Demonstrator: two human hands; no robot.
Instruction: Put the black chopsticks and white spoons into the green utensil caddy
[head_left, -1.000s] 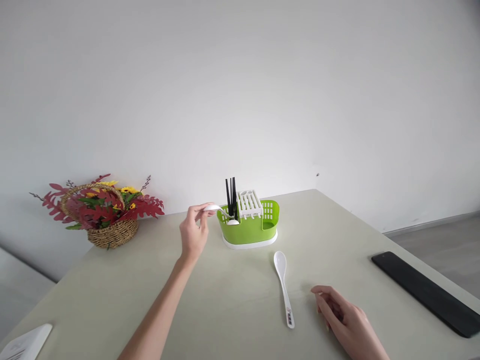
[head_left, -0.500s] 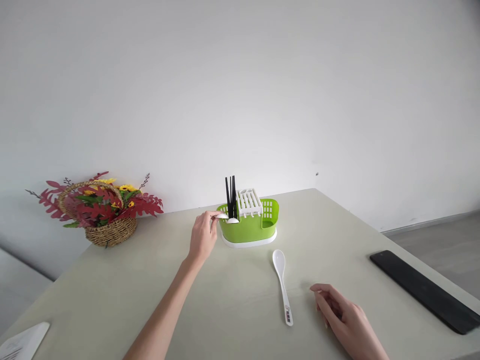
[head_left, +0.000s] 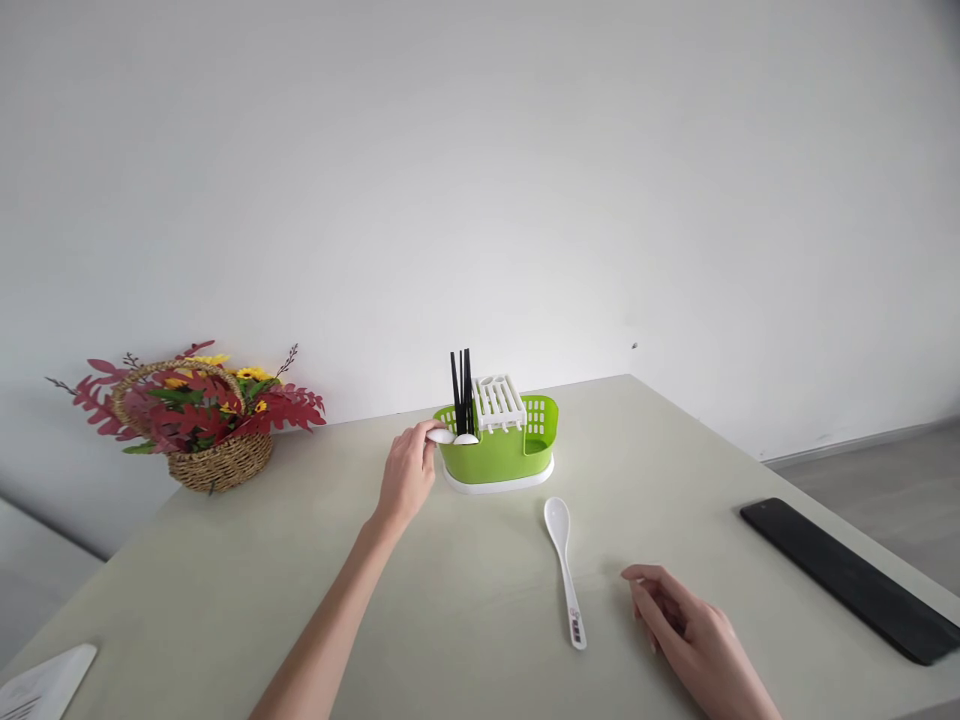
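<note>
My left hand (head_left: 407,475) reaches to the left end of a green cutlery holder (head_left: 499,455) and pinches the handle of a white spoon (head_left: 448,437) that lies across the holder's rim. Black chopsticks (head_left: 462,391) stand upright in the holder beside a white slotted rack (head_left: 500,401). A second white spoon (head_left: 565,568) lies flat on the table in front of the holder, bowl pointing away from me. My right hand (head_left: 686,630) rests on the table just right of that spoon's handle, fingers loosely curled, holding nothing.
A wicker basket of red and yellow artificial flowers (head_left: 202,420) stands at the back left of the beige table (head_left: 465,640). A long black flat object (head_left: 851,580) lies near the right edge. White paper (head_left: 45,682) sits at the near left corner.
My left hand moved right and lowered the white spoon into the green holder's left end. The right hand and the spoon on the table stayed put.
</note>
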